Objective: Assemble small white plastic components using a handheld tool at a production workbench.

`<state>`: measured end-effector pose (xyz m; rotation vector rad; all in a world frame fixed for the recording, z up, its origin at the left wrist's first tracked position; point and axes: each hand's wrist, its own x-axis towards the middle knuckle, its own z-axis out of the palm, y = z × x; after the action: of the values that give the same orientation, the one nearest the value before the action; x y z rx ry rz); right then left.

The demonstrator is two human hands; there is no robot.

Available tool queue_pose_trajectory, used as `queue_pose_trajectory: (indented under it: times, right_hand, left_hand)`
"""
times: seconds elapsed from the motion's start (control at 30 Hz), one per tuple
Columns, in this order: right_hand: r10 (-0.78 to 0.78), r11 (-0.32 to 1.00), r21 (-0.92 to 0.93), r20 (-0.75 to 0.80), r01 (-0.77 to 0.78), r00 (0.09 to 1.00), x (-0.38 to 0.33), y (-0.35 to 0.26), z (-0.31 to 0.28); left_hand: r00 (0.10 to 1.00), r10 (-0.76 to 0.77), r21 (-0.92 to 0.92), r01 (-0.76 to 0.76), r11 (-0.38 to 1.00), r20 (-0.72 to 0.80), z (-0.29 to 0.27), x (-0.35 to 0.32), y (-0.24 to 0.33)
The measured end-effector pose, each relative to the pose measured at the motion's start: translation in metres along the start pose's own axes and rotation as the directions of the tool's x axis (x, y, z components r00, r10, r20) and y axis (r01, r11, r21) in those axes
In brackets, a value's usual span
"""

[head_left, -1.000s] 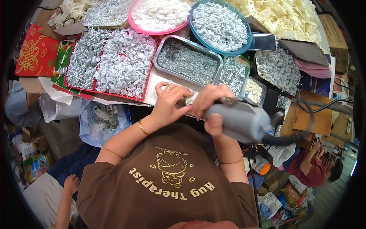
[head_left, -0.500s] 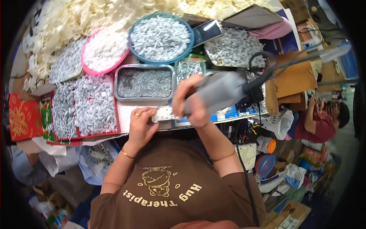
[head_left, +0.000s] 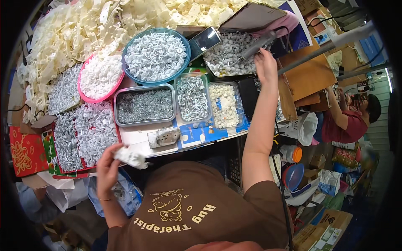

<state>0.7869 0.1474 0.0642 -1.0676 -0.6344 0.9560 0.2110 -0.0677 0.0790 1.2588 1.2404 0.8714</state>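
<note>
- Since the earlier frame, the right hand [head_left: 266, 65] had left the work in front of the chest and stretched far out over the table, carrying the grey power screwdriver [head_left: 258, 44] with it; the left hand [head_left: 109, 164] had dropped to the table's near edge.
- Right hand was closed around the screwdriver's body, holding it above the far tray of white parts [head_left: 229, 54], its cable trailing off to the right.
- Left hand was curled around a small white plastic assembly [head_left: 130, 157], held just off the table edge [head_left: 138, 138], near the red tray of white pieces [head_left: 90, 129].
- Judging by this, one driving step looked finished: tool lifted away, piece in hand and clear of the grey metal jig block [head_left: 163, 137], which sat bare on the table.
- Around the jig: a steel tray of dark small screws [head_left: 144, 105], a clear box of longer screws [head_left: 192, 94], a clear box of white caps [head_left: 224, 104].
- Farther out: a blue bowl [head_left: 155, 55] and a pink bowl [head_left: 100, 77], both heaped with white parts, suggesting much stock left to assemble.
- Another person in a red top [head_left: 341, 127] worked at the right.
</note>
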Motion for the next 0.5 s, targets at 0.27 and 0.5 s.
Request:
queue_pose_trajectory:
  times: [0.27, 0.5]
  right_hand:
    - [-0.032, -0.100, -0.994, -0.039, -0.042, 0.999, -0.033, -0.028, -0.050]
    - [-0.018, -0.281, -0.959, 0.032, 0.025, 0.999, -0.034, -0.004, -0.067]
  left_hand:
    - [0.712, -0.636, 0.683, 0.624, 0.380, -0.297, -0.190, -0.116, -0.077]
    - [0.862, -0.311, 0.522, 0.494, 0.696, -0.400, -0.127, -0.058, 0.003]
